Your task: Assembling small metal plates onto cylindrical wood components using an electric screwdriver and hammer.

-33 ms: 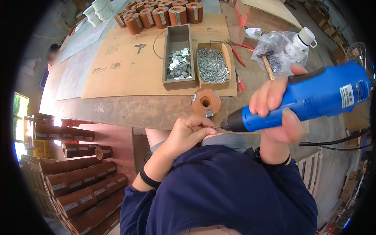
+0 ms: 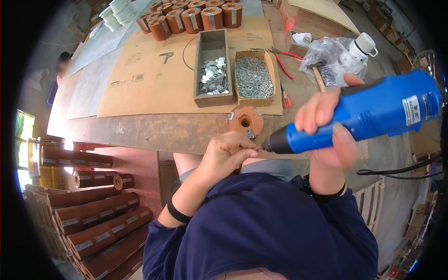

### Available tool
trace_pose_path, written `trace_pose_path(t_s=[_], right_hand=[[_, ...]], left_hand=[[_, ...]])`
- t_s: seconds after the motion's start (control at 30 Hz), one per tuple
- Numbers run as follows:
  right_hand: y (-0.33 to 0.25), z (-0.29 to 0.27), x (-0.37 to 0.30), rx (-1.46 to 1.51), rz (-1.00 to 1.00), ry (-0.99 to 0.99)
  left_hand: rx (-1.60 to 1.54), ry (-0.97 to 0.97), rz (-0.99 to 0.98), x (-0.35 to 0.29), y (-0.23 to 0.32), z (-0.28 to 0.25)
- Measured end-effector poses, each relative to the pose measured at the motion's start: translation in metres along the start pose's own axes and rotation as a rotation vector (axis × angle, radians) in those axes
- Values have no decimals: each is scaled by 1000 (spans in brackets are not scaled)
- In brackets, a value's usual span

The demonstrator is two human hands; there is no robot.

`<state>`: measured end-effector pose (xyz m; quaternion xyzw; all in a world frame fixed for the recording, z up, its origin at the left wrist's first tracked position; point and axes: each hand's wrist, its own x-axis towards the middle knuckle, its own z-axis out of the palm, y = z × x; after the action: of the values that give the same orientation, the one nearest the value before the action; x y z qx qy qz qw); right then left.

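My right hand [image 2: 329,119] is wrapped round a blue power drill [image 2: 368,114], which lies nearly level with its black nose pointing left. At the drill's tip, my left hand [image 2: 231,151] has thumb and fingers pinched together. Whatever small piece sits between those fingertips is too small to make out. Just beyond my left hand, a round brown block [image 2: 245,122] with a centre hole stands at the table's near edge. Small metal plates are fixed to its rim, and one metal clip [image 2: 249,134] shows on the side towards me.
A grey wooden box [image 2: 213,99] of metal plates stands beside a carton [image 2: 254,101] of screws. Red-handled pliers [image 2: 284,65], a hammer [image 2: 319,79] and a white flask [image 2: 364,46] lie right. Several brown blocks [image 2: 191,19] stand behind; long brown cylinders [image 2: 102,212] are stacked lower left.
The drill and my right hand have shifted very slightly to the left. My left hand stays almost in the same place, still pinched at the drill's tip.
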<state>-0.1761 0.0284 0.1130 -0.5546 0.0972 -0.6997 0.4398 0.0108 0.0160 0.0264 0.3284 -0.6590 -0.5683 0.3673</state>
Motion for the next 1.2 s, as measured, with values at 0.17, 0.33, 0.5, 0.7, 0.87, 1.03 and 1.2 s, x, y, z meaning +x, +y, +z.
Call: trace_pose_path(t_s=[0.17,0.33,0.5,0.7,0.87,1.03,1.2], right_hand=[[16,3,9,-196,31,103],[26,6,15,-483,91,121],[38,8,16,-487,73,130],[42,9,15,-507,81,93],[45,8,13,-507,56,73],[45,11,12,-496,71,89],[47,8,14,-510,67,42]], left_hand=[[483,157,394,13,-4,0],[612,148,324,9,-13,6],[625,133,282,8,-23,7],[636,147,267,8,-29,6],[638,160,274,7,-32,8],[632,169,277,7,-34,8],[650,164,274,9,-33,6]])
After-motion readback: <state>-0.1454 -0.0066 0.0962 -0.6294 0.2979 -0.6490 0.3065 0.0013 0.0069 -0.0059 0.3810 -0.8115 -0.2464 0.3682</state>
